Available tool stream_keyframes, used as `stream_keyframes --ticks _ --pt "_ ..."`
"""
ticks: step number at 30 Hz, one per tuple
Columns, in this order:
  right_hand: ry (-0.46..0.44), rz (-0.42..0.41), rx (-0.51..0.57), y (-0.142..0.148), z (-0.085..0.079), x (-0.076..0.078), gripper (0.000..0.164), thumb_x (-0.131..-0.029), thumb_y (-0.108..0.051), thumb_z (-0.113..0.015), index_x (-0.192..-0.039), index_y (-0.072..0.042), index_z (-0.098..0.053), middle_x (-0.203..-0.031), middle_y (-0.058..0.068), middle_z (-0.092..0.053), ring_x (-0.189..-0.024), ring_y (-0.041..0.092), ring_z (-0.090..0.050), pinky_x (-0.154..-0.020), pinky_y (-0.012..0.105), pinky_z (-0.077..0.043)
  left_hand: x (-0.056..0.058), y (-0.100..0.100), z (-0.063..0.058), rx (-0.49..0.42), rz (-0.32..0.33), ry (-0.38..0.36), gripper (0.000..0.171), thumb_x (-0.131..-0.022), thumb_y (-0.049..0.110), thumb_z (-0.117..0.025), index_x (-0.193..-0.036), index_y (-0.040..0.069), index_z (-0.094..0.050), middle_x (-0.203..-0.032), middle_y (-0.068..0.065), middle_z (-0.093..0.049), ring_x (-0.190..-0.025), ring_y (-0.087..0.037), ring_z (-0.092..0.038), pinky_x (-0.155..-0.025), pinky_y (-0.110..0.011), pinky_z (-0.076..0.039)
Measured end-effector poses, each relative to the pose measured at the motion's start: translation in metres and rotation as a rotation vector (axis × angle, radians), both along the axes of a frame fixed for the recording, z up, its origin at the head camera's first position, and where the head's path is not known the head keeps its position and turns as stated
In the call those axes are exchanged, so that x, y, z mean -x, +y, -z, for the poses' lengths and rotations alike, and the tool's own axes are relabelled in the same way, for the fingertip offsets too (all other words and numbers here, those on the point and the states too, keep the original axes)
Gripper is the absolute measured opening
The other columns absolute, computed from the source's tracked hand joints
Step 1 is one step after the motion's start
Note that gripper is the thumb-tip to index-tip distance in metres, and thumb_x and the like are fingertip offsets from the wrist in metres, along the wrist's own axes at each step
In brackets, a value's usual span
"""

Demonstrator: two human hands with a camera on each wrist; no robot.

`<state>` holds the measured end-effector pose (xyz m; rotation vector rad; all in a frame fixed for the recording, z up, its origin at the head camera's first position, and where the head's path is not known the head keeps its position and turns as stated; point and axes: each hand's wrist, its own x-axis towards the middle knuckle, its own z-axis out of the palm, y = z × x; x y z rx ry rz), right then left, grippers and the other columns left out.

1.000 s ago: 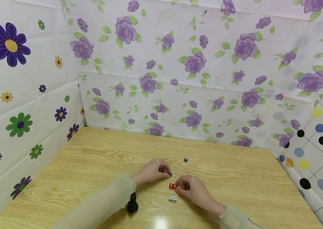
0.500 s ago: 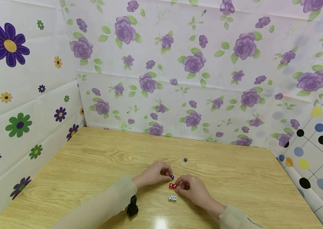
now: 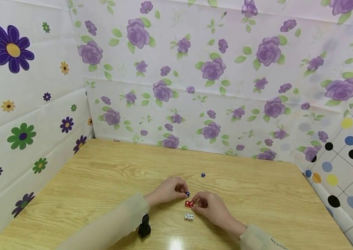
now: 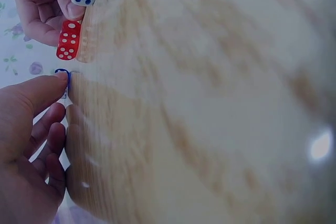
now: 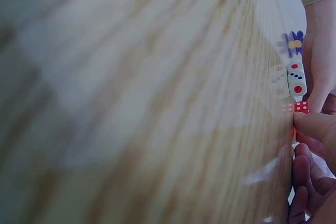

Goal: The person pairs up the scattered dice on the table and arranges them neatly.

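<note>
In the head view, my left hand pinches a small blue die between thumb and fingertips, just behind two red dice. The left wrist view shows the thumb covering most of that blue die. My right hand pinches the right red die from its right side; the left red die sits against it. Nearer the person, two white dice stand side by side on the table. In the right wrist view, the right thumb partly hides the red dice.
Farther back on the wood-grain table lies another blue die. A black device is at the left wrist. Flower-printed cloth stands behind the table, with more patterned cloth at both sides.
My left hand has brought the blue die slightly right and toward the person, closer to the red dice, and has hardly moved in the last half second. The right hand stays put.
</note>
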<state>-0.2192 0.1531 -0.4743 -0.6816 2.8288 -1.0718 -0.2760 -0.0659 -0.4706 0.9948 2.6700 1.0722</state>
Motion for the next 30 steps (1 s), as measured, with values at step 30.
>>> stream_keyframes --ticks 30 --pt "-0.036 -0.053 0.025 0.0043 -0.0026 0.0031 0.015 -0.086 -0.022 -0.077 -0.099 -0.019 -0.070 -0.076 -0.008 -0.061 -0.062 0.001 -0.050 -0.057 0.020 -0.044 -0.0015 0.0011 0.0004 0.002 -0.013 -0.016 0.005 -0.088 0.017 -0.075 -0.090 0.016 -0.070 -0.084 0.002 -0.062 -0.073 -0.003 -0.052 -0.068 -0.020 -0.044"
